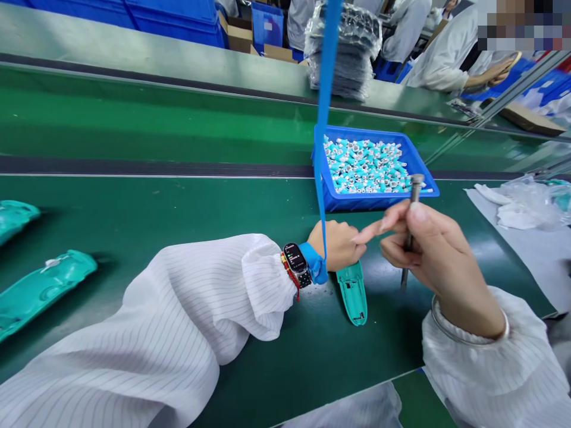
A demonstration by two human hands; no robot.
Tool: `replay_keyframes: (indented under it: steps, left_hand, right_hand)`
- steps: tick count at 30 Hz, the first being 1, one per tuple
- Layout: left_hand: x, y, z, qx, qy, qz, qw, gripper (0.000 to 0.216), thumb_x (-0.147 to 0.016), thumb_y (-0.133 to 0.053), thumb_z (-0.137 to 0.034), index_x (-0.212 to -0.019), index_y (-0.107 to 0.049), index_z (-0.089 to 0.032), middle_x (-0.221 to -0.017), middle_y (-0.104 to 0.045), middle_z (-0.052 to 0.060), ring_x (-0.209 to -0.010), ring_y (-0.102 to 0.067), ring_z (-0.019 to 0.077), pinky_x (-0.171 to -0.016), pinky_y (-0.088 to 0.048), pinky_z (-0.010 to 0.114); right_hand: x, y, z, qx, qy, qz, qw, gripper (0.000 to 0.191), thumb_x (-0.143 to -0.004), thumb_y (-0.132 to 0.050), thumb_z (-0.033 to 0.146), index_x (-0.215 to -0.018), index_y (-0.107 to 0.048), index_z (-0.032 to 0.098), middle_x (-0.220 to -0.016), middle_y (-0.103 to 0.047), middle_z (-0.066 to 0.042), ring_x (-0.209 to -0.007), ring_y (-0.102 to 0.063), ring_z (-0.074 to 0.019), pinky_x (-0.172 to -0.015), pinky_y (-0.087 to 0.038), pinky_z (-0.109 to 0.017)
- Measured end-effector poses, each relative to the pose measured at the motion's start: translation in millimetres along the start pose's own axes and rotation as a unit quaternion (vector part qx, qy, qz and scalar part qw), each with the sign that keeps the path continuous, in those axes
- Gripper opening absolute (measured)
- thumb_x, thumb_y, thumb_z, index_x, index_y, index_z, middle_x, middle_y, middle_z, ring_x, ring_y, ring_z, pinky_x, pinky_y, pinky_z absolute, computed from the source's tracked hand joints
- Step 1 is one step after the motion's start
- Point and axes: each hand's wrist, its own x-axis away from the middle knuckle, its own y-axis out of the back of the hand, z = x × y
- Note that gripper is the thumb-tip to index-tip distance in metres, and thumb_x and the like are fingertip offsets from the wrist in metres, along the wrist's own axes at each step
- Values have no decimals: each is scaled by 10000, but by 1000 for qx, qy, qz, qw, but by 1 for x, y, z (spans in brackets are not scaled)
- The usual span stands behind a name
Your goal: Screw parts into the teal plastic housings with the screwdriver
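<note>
Currently, the right hand (435,255) clamps a screwdriver (414,189) between fingers and thumb, forefinger stretched toward the curled, closed left hand (336,245). Just below that hand, a teal plastic shell (352,295) lies on the green belt (178,202), near a blue tray (379,203) of small parts (366,166).

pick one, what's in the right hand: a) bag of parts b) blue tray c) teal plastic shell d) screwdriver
d, the right hand grips a screwdriver between its fingers, with the tip pointing down below them
</note>
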Motion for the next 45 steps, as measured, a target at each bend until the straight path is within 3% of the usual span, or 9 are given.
replay_keyframes:
  steps: [6, 10, 13, 17, 26, 39, 45]
  left_hand:
    - [-4, -1, -1, -27, -1, 11, 1000, 377, -845, -321, -300, -823, -658, -132, -766, -664, 120, -769, -641, 266, -610, -421, 331]
    - [-5, -2, 0, -31, 2, -7, 999, 408, -831, -294, -299, -810, -668, -139, -752, -669, 126, -765, -644, 289, -582, -407, 342]
    - [-5, -2, 0, -36, 2, -13, 999, 416, -823, -287, -298, -799, -672, -141, -746, -670, 126, -756, -644, 297, -573, -396, 345]
    - [-7, -1, 1, -40, 3, -9, 999, 427, -818, -278, -296, -811, -675, -137, -742, -667, 126, -750, -641, 293, -566, -385, 339]
    - [-8, 0, 0, -49, 13, -16, 999, 433, -823, -291, -307, -835, -686, -129, -746, -656, 126, -760, -631, 275, -589, -391, 326]
    - [-8, 0, -1, -41, 12, -20, 999, 427, -817, -301, -304, -827, -693, -134, -749, -658, 124, -762, -630, 276, -586, -385, 325]
    - [-7, 0, -1, -42, 12, -28, 999, 439, -822, -288, -310, -813, -689, -131, -757, -658, 129, -766, -629, 281, -590, -385, 325]
  right_hand:
    - [22, 2, 4, -54, 68, -76, 993, 303, -930, -342, 354, -838, -579, 190, -719, -665, -51, -354, -237, -41, -356, -207, -222]
    - [33, -11, 8, -91, 116, -168, 975, 315, -918, -367, 373, -729, -552, 201, -447, -440, 37, -357, -283, -74, -357, -237, -206]
    - [45, -23, 6, -113, 136, -178, 968, 367, -906, -361, 460, -676, -496, 207, -438, -284, 70, -352, -216, -62, -365, -252, -196]
    - [60, -35, 0, -122, 152, -186, 963, 399, -910, -327, 492, -643, -395, 203, -467, -193, 79, -364, -159, -53, -389, -261, -197]
    - [61, -51, -6, -158, 160, -183, 957, 381, -917, -375, 392, -600, -292, 196, -492, -158, 72, -375, -156, -55, -363, -195, -217]
    - [57, -57, -16, -137, 198, -207, 948, 348, -916, -394, 363, -613, -341, 201, -490, -186, 74, -372, -172, -52, -344, -181, -212]
    - [57, -60, -19, -88, 218, -267, 935, 388, -907, -418, 387, -587, -324, 188, -476, -162, 78, -361, -139, -37, -335, -167, -174]
